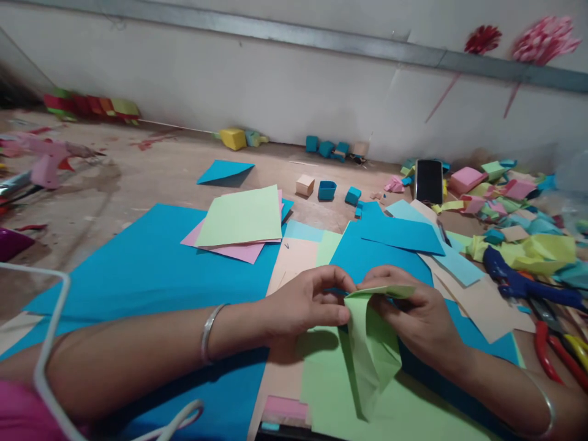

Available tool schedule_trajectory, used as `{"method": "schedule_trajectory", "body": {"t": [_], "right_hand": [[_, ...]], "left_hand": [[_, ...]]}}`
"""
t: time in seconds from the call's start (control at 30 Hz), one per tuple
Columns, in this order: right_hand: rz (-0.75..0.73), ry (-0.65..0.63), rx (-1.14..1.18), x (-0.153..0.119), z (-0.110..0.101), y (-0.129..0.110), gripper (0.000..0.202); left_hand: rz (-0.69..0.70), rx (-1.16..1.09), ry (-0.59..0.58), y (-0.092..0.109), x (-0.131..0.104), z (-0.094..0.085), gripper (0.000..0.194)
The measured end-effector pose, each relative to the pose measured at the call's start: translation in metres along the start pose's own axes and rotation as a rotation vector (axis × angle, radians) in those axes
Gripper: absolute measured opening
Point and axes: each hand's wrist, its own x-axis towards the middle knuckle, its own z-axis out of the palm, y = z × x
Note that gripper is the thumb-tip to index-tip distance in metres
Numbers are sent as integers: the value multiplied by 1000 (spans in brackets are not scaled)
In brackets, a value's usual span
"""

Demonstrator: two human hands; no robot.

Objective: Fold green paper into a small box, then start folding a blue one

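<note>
A folded piece of light green paper (pixel 372 349) hangs between my two hands, creased and partly opened out. My left hand (pixel 312 300) pinches its upper left corner between thumb and fingers. My right hand (pixel 413 312) grips the upper right edge, and the paper hides some of those fingertips. Beneath them lies a flat green sheet (pixel 422 410), beside a peach sheet (pixel 280 380) and over large blue sheets (pixel 193 288). Left of centre rests a stack of square papers (pixel 243 214), with a green one on top and pink below.
Small paper boxes (pixel 327 190) stand toward the back. At right are a phone (pixel 429 182), paper scraps (pixel 546 251), a blue-handled tool (pixel 523 278) and red-handled pliers (pixel 549 352). A pink glue gun (pixel 46 162) lies far left; a white cable (pixel 50 343) crosses the lower left.
</note>
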Motion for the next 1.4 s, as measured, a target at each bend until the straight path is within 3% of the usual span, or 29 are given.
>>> {"method": "schedule_trajectory", "body": {"t": [0.2,0.37,0.73,1.07,1.4], "right_hand": [[-81,-61,-80,1,3,-6,21],[-115,-3,-155,-2,3,-8,20],[-73,13,26,-3,1,-12,17],[3,71,-5,0,1,-18,16],[-79,95,-32,1,0,-17,13]], "left_hand": [[-79,-219,133,-6,-1,5,39],[-114,-246,174,-4,0,6,37],[-177,-324,77,-1,-1,8,40],[-176,-323,17,-3,2,7,35],[-226,-317,-5,-1,2,8,35]]}}
